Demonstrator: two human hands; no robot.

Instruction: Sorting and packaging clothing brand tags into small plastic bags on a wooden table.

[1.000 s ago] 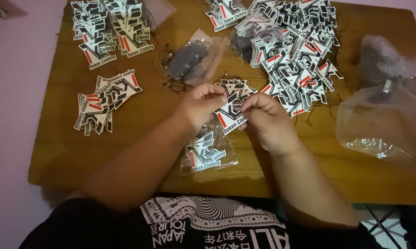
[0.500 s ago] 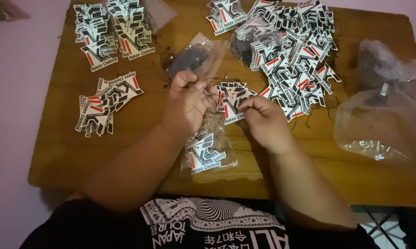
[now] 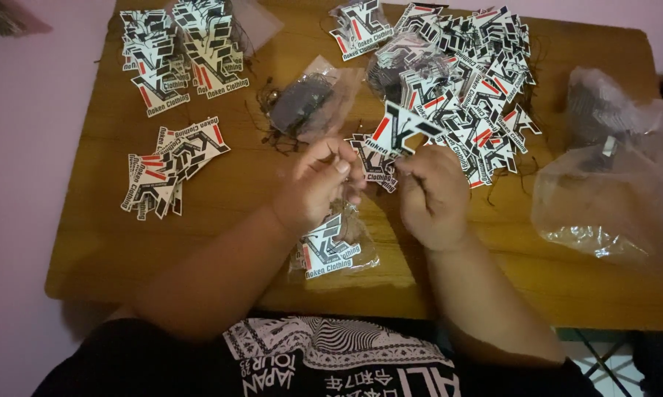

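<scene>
Hands [image 3: 375, 187] pinched shut on angular black-white-red card tag [image 3: 399, 131], upright over wooden table [image 3: 258, 184]

The wooden table [image 3: 221, 220] offers bare board between the left hand [image 3: 313, 187] and the small fan of black, white and red die-cut card tags [image 3: 166, 169] at its left; a hand could pass there. Behind the hands a clear plastic bag of dark strings [image 3: 305, 103] blocks the middle; the large heap of the same printed tags [image 3: 464, 81] closes the far right; crumpled clear plastic bags [image 3: 611, 184] fill the right edge. The near edge right of the right hand [image 3: 430, 195] lies open.
</scene>
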